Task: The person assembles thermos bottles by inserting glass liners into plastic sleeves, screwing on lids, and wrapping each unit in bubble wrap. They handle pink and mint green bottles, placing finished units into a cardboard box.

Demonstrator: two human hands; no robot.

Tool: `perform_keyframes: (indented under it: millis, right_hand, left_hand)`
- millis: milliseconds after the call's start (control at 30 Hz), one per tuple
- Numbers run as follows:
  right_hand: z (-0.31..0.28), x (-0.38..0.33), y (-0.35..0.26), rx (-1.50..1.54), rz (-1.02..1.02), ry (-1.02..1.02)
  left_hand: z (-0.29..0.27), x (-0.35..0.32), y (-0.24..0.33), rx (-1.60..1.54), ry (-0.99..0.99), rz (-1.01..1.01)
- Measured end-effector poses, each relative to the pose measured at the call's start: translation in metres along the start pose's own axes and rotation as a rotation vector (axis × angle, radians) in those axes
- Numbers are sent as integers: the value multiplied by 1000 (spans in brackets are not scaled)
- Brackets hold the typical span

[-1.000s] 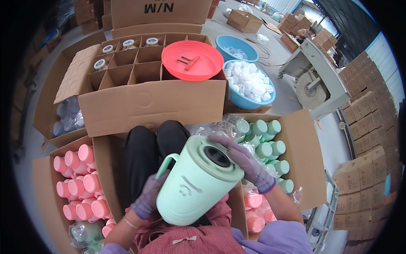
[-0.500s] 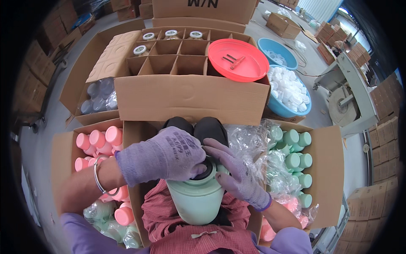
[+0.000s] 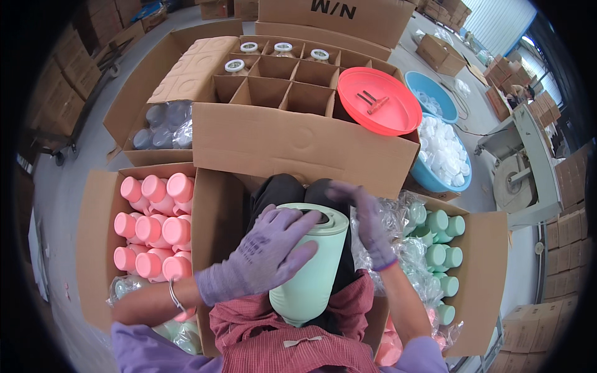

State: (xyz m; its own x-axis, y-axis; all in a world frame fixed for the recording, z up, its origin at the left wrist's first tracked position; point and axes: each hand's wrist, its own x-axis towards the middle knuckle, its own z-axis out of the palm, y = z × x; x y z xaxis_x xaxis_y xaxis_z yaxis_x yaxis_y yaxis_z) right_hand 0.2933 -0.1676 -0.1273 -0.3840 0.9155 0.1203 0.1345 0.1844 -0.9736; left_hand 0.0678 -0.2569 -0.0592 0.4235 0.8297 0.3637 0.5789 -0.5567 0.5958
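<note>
A mint-green, jug-like container (image 3: pixel 311 273) leans in my lap between my knees, its round top with a dark central opening tilted up and away. My left hand (image 3: pixel 264 252), in a lilac knit glove, rests against its left side. The fingers are stretched out, some reaching over the rim beside the opening. On the other side, my right hand (image 3: pixel 368 224), in a matching glove, is raised apart from the container. Its fingers are extended, slightly blurred, and nothing shows in them.
Pink cups (image 3: pixel 148 229) fill a carton at left; mint-green cups (image 3: pixel 435 256) and clear plastic bags (image 3: pixel 404 273) lie in one at right. Ahead, a divided carton (image 3: pixel 280 130) holds several white-lidded jars (image 3: pixel 283 50). A red basin (image 3: pixel 379 102) with small tools sits on its corner, near a blue basin (image 3: pixel 471 168) of white pieces.
My hands have come apart from the container's top: the left shifted down onto its side, the right lifted off to the right. The container stands more upright and the whole view has shifted.
</note>
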Motion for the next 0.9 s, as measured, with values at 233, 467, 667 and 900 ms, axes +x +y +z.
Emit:
perform_keyframes:
  millis: [233,467,667,900]
  right_hand:
    - [28,-41,-72,-554,-341,-234]
    - [-12,-63,-123,-433,-550,-506]
    - [6,-41,-149,-592,-438,-805]
    - [21,-63,-121,-367,-470,-731]
  left_hand:
    - [24,-7,-68,-778,-76,-256]
    - [102,-3,-74,-1564,-309,-285]
    - [117,-23,-19,-1559,75,-270]
    - [68,-78,6,-820,258,-743]
